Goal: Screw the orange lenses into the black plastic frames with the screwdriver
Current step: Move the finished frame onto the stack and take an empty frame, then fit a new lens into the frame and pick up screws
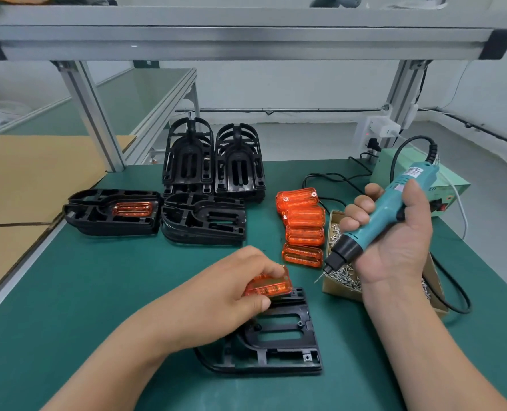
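Two hands work at the near frame [279, 355]: left hand [225, 295] pinches a lens [271, 286] over its far edge; right hand [394, 241] grips the screwdriver [387, 207], tip down, beyond its right corner.

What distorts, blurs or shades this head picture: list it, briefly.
Head view: the silver aluminium overhead beam bows from wide-angle distortion; light is even, with only soft shadow under the left hand on the green bench mat; the translucent orange lens it grips looks slightly smeared; the teal electric screwdriver in the right hand is sharp.
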`<control>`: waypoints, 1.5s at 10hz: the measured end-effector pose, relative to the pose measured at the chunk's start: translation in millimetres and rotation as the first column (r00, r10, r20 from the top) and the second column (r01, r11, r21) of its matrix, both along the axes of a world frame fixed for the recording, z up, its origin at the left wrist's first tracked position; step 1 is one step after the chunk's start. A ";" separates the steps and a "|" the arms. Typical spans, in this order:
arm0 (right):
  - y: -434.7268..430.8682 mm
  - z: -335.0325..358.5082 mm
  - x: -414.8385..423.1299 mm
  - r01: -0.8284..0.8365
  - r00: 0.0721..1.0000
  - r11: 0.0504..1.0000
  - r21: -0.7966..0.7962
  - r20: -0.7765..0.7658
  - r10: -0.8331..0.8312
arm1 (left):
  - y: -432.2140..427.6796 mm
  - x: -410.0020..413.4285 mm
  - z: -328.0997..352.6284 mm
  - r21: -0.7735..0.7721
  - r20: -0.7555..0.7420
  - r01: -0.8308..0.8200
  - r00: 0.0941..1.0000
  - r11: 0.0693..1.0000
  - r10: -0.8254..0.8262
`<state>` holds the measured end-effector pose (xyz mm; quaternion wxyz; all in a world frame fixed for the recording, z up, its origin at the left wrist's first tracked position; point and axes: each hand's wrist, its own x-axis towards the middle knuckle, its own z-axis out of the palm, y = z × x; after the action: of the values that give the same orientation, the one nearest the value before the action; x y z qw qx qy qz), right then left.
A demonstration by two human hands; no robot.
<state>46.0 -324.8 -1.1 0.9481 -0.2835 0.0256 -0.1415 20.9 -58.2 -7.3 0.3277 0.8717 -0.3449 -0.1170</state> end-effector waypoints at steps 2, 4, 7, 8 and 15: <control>0.3 0.1 -0.4 0.003 1.000 1.000 0.006 -0.003 -0.003 | -2.7 -7.1 -5.3 -0.040 0.049 -0.056 0.997 0.998 0.058; 0.7 1.9 -1.7 0.003 1.000 1.000 0.007 -0.001 -0.003 | -5.6 -9.6 -5.4 -0.066 0.085 -0.040 0.995 0.997 0.045; 1.2 2.9 -2.7 0.011 1.000 1.000 0.014 -0.001 -0.011 | -7.9 -10.0 -4.3 0.068 0.289 0.048 0.955 0.997 -0.066; 1.0 2.7 -2.8 0.014 1.000 1.000 0.011 -0.002 -0.014 | -11.0 -10.0 -5.9 0.113 0.317 0.104 0.939 0.988 -0.135; -0.1 1.3 -0.6 0.005 1.000 1.000 0.009 -0.003 -0.005 | -10.0 -9.3 -6.0 0.097 0.318 0.159 0.930 0.982 -0.182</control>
<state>45.3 -324.9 0.1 0.9491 -0.2793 0.0285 -0.1431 11.6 -68.2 -13.3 0.2243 0.8566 -0.4645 -0.0114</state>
